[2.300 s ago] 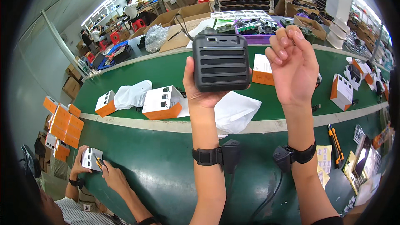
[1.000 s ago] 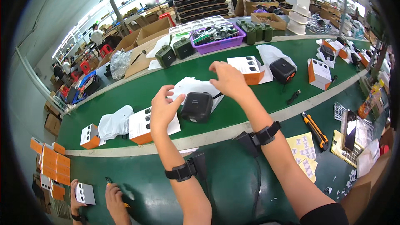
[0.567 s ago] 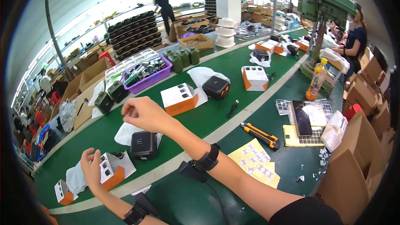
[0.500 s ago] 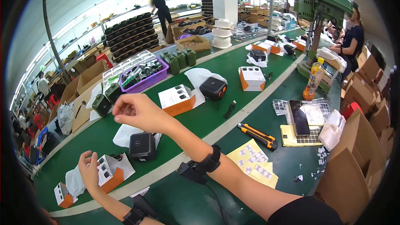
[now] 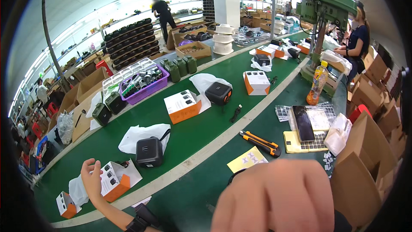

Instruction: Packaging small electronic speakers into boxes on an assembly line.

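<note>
My left hand (image 5: pixel 91 178) is open, its thumb apart from the fingers, beside a white-and-orange box (image 5: pixel 110 179) with its flap up. My right hand (image 5: pixel 274 197) looms large at the lower right, close to the camera. Its fingers are curled in, and whatever they may hold is hidden. On the green belt behind the box sits a black cube-shaped device (image 5: pixel 149 151) with a strap, on a white foam bag (image 5: pixel 131 139). A smaller white-and-orange box (image 5: pixel 65 205) and a white pouch (image 5: pixel 78 191) lie left of my left hand.
Farther along the belt are another box (image 5: pixel 182 105), a black device (image 5: pixel 218 93) and a short cable (image 5: pixel 235 113). An orange-black cutter (image 5: pixel 261 143), sticker sheet (image 5: pixel 246 160), phone (image 5: pixel 303 123) and bottle (image 5: pixel 317 83) lie to the right. A purple basket (image 5: pixel 150 96) stands across the belt.
My right hand has swung from over the belt back to the lower right, close to the camera. My left hand stays by the box. The view has shifted slightly.
</note>
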The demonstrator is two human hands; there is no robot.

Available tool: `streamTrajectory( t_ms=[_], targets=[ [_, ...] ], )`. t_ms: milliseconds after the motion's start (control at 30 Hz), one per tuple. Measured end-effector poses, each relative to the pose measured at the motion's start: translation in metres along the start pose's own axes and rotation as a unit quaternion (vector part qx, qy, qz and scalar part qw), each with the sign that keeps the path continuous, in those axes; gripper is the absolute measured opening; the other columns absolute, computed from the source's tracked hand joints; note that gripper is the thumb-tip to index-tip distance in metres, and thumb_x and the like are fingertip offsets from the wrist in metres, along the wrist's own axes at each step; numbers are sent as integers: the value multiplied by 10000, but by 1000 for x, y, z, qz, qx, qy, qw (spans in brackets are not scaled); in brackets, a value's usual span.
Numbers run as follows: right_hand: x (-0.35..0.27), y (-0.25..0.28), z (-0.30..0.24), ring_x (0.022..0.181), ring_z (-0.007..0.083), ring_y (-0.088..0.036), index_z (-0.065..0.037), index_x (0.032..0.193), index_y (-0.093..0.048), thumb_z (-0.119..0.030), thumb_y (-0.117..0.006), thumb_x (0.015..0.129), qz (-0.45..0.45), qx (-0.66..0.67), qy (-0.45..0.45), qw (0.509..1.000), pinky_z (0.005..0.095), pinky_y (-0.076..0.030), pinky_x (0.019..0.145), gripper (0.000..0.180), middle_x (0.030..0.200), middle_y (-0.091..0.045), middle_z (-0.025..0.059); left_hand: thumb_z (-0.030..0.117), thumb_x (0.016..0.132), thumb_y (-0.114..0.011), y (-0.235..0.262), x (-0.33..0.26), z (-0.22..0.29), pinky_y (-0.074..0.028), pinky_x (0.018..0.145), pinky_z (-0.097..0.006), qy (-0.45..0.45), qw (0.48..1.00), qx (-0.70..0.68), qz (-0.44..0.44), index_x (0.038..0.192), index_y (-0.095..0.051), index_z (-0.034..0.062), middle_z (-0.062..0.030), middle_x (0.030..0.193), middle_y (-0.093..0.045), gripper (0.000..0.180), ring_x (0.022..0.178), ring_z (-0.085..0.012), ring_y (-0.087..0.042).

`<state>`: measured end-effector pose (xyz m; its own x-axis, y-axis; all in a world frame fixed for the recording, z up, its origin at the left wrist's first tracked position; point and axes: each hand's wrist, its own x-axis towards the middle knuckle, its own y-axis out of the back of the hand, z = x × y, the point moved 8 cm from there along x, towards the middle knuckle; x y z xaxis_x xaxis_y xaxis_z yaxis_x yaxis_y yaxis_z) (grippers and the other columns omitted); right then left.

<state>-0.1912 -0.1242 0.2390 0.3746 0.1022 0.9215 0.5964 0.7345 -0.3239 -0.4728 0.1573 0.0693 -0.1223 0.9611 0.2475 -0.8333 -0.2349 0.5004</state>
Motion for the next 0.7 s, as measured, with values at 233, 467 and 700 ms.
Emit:
streamTrajectory(
  t_ms=[233,467,700],
  targets=[
    [1,-14,-13,528,215,-512,49,542,-551,170,-508,658,-74,-123,-30,989,226,-404,423,173,632,-566,115,229,764,-626,2,2,-6,-415,522,-252,-12,1000,-10,3,991,-541,3,-97,751,-584,332,604,-140,-554],
    [0,-1,7,554,229,-534,37,572,-571,87,-552,691,-163,34,-104,981,241,-414,428,131,661,-575,161,239,743,-657,7,-4,-2,-438,555,-269,-16,1000,-16,13,963,-557,0,-111,749,-590,340,624,-137,-552],
    [-47,-16,63,661,248,-571,34,788,-614,-48,-581,709,-362,-169,-166,902,277,-434,505,118,844,-592,154,276,719,-672,-1,9,-22,-434,538,-260,-45,998,25,40,953,-574,-14,-120,728,-613,385,625,-142,-576]
  ],
)
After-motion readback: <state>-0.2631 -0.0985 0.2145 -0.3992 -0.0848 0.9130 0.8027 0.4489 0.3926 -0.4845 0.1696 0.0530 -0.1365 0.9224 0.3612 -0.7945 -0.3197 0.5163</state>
